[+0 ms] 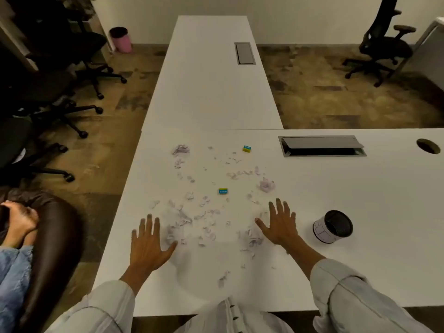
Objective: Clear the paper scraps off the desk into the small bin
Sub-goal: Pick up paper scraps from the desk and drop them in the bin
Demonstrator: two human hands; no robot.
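Many small white paper scraps [204, 217] lie scattered over the white desk [336, 260], with crumpled wads at the far left [180, 150] and right [266, 185] of the patch. My left hand [149, 243] rests flat on the desk at the patch's left edge, fingers spread, holding nothing. On the right edge my right hand [280, 224] lies flat too, fingers apart and empty. The small bin [332, 227], a dark mesh cup with a white wrap, lies tilted on the desk just right of my right hand.
Two small blue-and-yellow erasers [223, 191] [246, 148] sit among the scraps. A cable hatch [322, 145] and a round grommet hole [428, 146] are at the back right. A second desk [211, 68] extends ahead. Office chairs [48, 92] and another person [16, 236] are at left.
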